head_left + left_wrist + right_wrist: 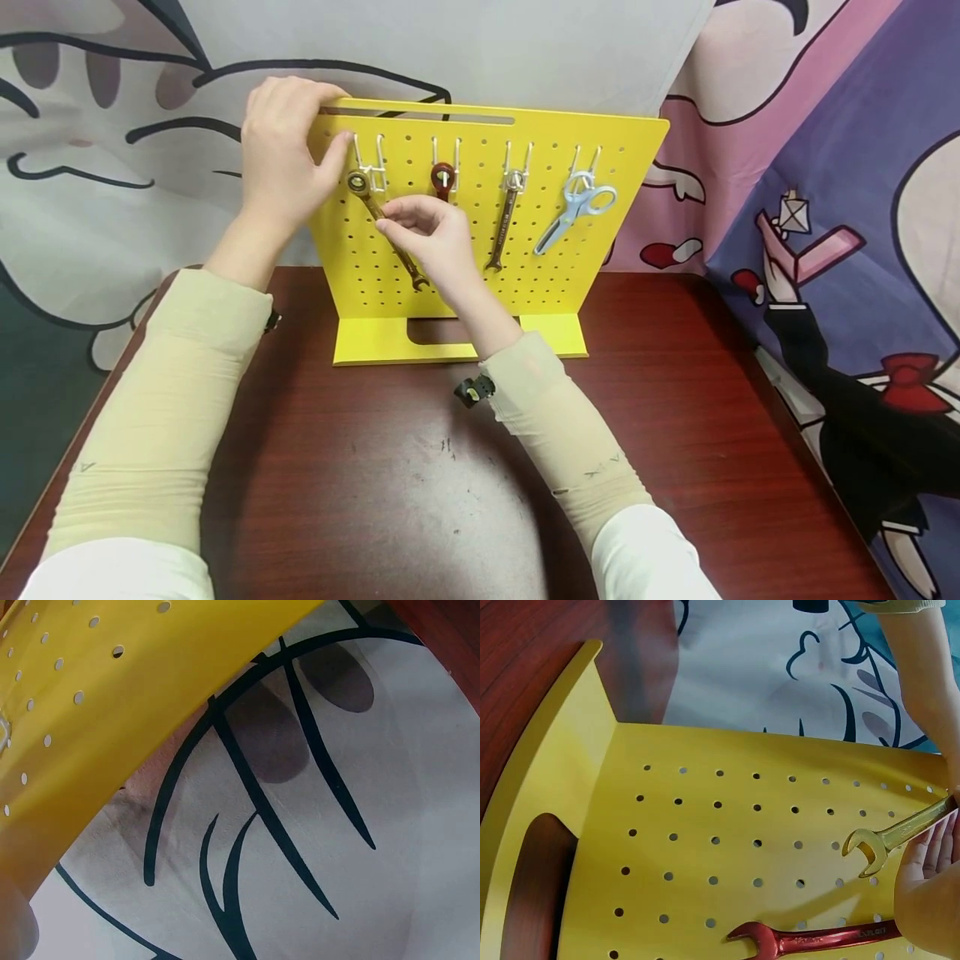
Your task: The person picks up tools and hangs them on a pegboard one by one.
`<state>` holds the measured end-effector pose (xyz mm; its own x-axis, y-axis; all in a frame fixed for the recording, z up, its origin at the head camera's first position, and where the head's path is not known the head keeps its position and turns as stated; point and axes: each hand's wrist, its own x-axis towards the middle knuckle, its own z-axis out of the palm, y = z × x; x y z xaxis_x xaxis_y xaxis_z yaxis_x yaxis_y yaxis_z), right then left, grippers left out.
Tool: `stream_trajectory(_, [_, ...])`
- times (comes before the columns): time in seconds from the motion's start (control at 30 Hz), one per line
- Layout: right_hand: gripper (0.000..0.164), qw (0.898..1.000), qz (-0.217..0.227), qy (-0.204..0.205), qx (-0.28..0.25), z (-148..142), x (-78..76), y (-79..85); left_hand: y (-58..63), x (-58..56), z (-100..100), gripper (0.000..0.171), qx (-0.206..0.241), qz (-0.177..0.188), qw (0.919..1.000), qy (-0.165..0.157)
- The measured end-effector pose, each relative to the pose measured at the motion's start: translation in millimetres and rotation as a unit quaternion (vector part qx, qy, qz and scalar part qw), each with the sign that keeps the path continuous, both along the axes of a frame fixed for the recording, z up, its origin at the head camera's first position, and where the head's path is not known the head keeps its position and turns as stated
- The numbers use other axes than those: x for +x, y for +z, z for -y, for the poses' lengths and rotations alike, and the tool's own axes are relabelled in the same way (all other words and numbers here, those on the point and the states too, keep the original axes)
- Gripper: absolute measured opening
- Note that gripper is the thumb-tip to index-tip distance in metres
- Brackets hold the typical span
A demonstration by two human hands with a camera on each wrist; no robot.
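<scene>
A yellow pegboard [465, 275] stands upright on the table. My left hand [288, 142] grips its top left corner, thumb in front and fingers over the edge. A gold combination wrench [405, 263] slants across the board's left side, pinched by my right hand [435, 237] between thumb and fingers. Its ring end lies at the leftmost white hook [381, 158]; whether it sits on the hook I cannot tell. In the right wrist view, its open jaw end points away from the hand, near a red wrench [832, 939]. The left wrist view mostly shows the board's edge and backdrop.
Another combination wrench [503, 225] and light blue scissors [573, 208] hang on hooks farther right. The board's yellow foot [375, 342] rests on the dark red-brown table [360, 467]. A cartoon-printed cloth [540, 50] hangs behind.
</scene>
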<state>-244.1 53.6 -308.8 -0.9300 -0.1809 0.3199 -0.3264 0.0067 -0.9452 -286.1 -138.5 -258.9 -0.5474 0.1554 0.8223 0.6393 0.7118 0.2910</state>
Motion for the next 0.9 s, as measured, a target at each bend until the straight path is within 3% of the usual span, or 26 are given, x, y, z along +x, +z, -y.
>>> stream_trajectory(0.37, [0.02, 0.999, 0.015, -0.037, -0.001, 4, -8.5, -6.3, -0.1, 0.2, 0, 0.035, -0.006, 0.0, 1.0, 0.004])
stream_trajectory(0.53, [0.021, 0.997, 0.024, -0.078, -0.004, 9, -9.1, -8.0, 1.7, 0.3, 0, 0.036, -0.017, -0.006, 0.9998, 0.001])
stream_trajectory(0.7, [0.019, 0.993, 0.013, -0.119, 0.002, 15, -8.7, -11.4, 0.9, -0.2, -1, 0.035, -0.013, -0.005, 0.9999, 0.002])
stream_trajectory(0.9, [0.018, 0.991, -0.009, -0.132, -0.005, 21, -7.7, -15.5, 0.0, -0.3, -1, 0.035, -0.012, -0.007, 0.9999, 0.003])
